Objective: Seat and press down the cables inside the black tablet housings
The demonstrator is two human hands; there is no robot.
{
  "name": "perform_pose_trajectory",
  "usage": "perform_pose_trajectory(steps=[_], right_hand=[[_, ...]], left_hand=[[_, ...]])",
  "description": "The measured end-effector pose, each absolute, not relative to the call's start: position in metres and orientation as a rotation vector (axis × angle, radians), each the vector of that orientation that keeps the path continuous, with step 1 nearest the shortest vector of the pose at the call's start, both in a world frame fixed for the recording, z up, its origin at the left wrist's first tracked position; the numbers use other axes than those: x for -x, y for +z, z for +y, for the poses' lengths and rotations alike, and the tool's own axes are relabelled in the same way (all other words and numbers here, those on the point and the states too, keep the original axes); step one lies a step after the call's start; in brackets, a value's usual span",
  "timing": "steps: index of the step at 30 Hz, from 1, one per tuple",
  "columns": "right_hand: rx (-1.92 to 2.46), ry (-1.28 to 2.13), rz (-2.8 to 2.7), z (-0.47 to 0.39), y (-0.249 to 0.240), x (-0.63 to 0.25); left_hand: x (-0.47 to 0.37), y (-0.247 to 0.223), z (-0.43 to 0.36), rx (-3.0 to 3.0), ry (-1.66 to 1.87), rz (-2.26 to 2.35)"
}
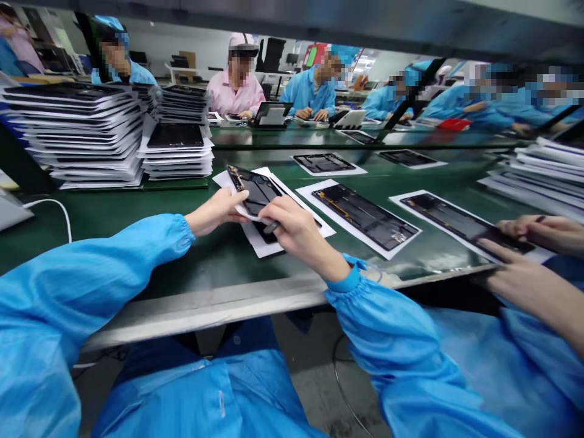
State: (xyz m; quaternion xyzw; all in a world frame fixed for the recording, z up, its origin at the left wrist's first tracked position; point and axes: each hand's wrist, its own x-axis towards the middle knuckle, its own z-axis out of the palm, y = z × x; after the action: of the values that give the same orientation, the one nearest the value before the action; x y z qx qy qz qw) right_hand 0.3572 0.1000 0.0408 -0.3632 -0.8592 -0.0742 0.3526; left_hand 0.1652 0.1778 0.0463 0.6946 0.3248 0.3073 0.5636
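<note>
My left hand (pixel 218 212) is closed on the near left edge of a tablet housing (pixel 261 190), thumb on top. The black housing is raised and tilted, with gold-coloured parts along its left end and white sheet at its near edge. My right hand (pixel 296 230) is closed at the housing's near right corner. From its fingers pokes a dark slim tool (pixel 271 227), whose kind I cannot make out. Beneath lies a white paper sheet (pixel 267 248) with another dark panel, mostly hidden by the housing and my hands.
Tablet housings on paper (pixel 365 216) lie to the right on the green bench (pixel 201 267). A co-worker's hands (pixel 524 249) touch another housing (pixel 456 219). Tall stacks of panels and paper (pixel 91 134) stand left, more paper (pixel 542 179) right. Several people sit opposite; a shelf beam (pixel 292 24) crosses above.
</note>
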Motion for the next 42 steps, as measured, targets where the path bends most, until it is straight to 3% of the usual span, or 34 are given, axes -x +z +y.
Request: perform_pose_trajectory(steps=[5, 12, 20, 24, 34, 38, 42], right_hand=[[0.854, -0.067, -2.026, 0.05, 0.037, -0.336], [0.716, 0.334, -1.747, -0.008, 0.017, -0.304], [0.668, 0.474, -1.921, -0.005, -0.007, -0.234], [0.705, 0.416, -2.016, -0.006, -0.017, -0.225], [0.81, -0.016, -2.154, -0.003, -0.036, -0.212], [0.832, 0.055, -2.075, -0.004, -0.034, -0.214], [0.73, 0.351, -1.854, -0.004, -0.022, -0.221]], left_hand=[[-0.112, 0.059, 0.134, -1.564, 0.843, 0.85], [-0.023, 0.04, 0.06, -1.492, 0.777, 1.376], [0.014, 0.022, 0.045, -2.469, 0.472, 1.576], [0.016, 0.02, 0.029, -2.803, 0.559, 1.32], [0.003, 0.023, 0.046, -2.676, 0.321, 1.022], [-0.006, 0.03, 0.042, -2.8, 0.191, 1.052], [-0.007, 0.024, 0.03, -2.905, 0.479, 1.066]])
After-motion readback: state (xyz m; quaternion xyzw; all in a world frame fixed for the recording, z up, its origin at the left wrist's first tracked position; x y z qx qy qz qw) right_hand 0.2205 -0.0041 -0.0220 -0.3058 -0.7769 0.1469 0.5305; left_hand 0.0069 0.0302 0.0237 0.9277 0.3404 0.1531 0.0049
